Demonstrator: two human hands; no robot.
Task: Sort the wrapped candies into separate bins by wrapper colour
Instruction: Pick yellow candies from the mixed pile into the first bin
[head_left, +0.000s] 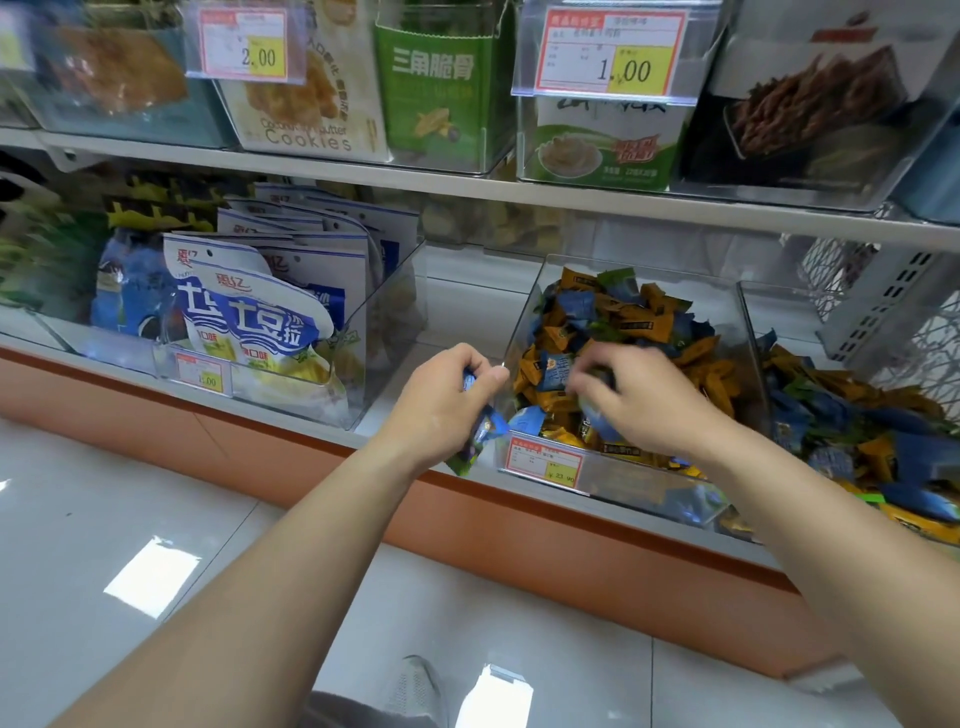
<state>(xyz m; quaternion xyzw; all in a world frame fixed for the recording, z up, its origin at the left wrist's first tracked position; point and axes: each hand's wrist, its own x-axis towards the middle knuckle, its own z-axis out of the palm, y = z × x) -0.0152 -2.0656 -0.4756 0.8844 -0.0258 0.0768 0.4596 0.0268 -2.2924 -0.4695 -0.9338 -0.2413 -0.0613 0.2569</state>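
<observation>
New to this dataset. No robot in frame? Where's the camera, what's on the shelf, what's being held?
There is no robot here: a person works with bare hands. The single picture comes from a wide-angle camera on their head, looking forward and down at a shop shelf. The left hand grips a few blue candies. The right hand reaches into a clear bin heaped with orange, blue and green candies. Its fingers are blurred, so I cannot tell whether they hold one. A second bin to the right holds the same mix. Snack pouches stand to the left.
</observation>
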